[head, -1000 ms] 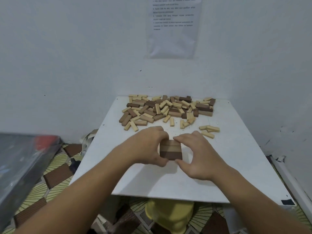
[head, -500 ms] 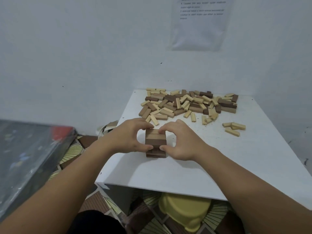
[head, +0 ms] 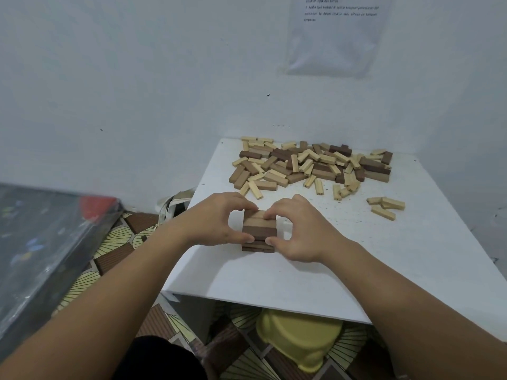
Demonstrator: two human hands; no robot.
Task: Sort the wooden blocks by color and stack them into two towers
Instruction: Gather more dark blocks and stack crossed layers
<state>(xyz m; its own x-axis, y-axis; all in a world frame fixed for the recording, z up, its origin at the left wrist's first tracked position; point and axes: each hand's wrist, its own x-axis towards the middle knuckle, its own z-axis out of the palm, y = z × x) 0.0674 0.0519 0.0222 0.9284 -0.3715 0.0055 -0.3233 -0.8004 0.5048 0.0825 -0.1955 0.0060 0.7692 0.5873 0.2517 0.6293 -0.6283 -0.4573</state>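
A: Where is the brown stack [head: 258, 231] placed, and how is it held?

B: It is set on the white table [head: 384, 270], toward the edge at 9 o'clock. It is clasped from both sides: the left hand [head: 219, 219] is curled round it at 9 o'clock and the right hand [head: 296, 231] at 3 o'clock. Thumbs are pressed to the near face and fingertips are laid over the top layer. Nothing else is held.

A: What could be upset from here?

B: The lowest layers look slightly out of line with those above. If the squeeze is uneven, a layer could be twisted or slid out, and the stack could be toppled when the hands are lifted away.

A: Anything else?

B: The shades could be confused. Mid-brown and dark brown blocks are mixed in the stack and in the loose pile [head: 310, 163] at 12 o'clock, so a wrong block could easily be taken. A few pale blocks [head: 386, 207] are set apart at 2 o'clock, and no pale tower is begun. The nearness of the table edge is judged a risk too: a knocked block could be lost to the floor.
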